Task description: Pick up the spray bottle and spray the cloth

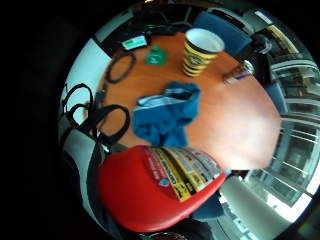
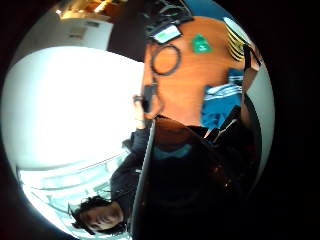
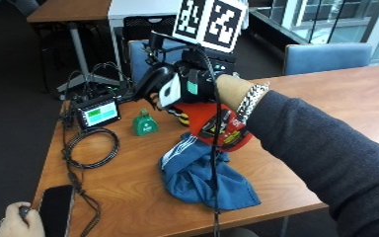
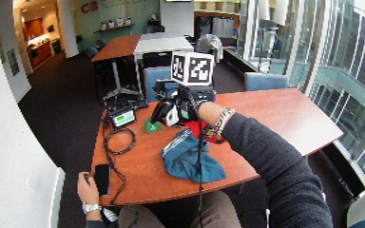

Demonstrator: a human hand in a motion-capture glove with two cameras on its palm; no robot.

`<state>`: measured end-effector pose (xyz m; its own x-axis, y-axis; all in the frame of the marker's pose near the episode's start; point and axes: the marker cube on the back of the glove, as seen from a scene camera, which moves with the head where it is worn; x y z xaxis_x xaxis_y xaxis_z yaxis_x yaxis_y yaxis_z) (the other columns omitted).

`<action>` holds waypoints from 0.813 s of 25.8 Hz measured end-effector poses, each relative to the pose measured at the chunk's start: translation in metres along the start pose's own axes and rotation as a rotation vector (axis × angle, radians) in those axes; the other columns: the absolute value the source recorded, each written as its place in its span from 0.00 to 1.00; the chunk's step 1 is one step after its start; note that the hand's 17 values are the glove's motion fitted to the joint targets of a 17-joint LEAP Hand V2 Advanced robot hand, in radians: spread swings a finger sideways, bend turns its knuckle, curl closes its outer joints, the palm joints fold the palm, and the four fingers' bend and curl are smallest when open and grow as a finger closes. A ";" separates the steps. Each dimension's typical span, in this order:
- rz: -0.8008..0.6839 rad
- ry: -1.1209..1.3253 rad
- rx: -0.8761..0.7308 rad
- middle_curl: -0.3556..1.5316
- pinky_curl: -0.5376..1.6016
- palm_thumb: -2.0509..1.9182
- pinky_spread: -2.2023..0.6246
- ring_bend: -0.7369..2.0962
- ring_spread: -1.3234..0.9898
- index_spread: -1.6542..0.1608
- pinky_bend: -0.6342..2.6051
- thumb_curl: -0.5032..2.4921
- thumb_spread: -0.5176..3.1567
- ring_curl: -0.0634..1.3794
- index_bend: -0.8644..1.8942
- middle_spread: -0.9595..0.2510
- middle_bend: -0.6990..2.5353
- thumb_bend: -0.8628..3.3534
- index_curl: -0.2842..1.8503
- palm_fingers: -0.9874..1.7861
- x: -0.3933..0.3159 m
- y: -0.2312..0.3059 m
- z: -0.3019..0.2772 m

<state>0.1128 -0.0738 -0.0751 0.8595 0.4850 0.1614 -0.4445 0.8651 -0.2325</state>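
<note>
Wooden surface (image 3: pixel 321 103) with blue cloth (image 3: pixel 203 180) bunched up, gloved right hand (image 3: pixel 183 86) fingers wrapped round red spray bottle (image 3: pixel 219 128), held tilted above the cloth

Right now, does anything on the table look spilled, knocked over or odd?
Nothing stands out. The blue cloth lies crumpled on the table, the striped cup stands upright, and the right hand holds the red spray bottle above the cloth. No spill shows.

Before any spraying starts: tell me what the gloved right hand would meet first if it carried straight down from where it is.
Probably the blue cloth: the gloved right hand holds the red spray bottle over the cloth's upper edge on the table. Depth is unclear, so it might graze that edge.
</note>
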 end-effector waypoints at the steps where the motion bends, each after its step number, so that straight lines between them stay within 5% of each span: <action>1: -0.017 -0.050 0.008 0.47 0.44 0.77 0.67 0.49 0.47 0.73 0.31 0.43 0.20 0.36 0.38 0.61 0.39 0.20 0.42 0.84 -0.003 0.001 -0.003; 10: -0.169 -0.771 0.295 0.46 0.44 0.77 0.67 0.50 0.48 0.73 0.31 0.43 0.20 0.36 0.38 0.62 0.40 0.20 0.42 0.84 -0.063 -0.021 0.009; 21: -0.151 -0.916 0.466 0.46 0.44 0.77 0.67 0.50 0.48 0.73 0.31 0.43 0.20 0.36 0.38 0.63 0.40 0.20 0.42 0.84 -0.070 -0.050 0.086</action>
<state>0.0533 -0.1394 0.0076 0.4802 0.1104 0.8702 -0.5693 0.7939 0.2135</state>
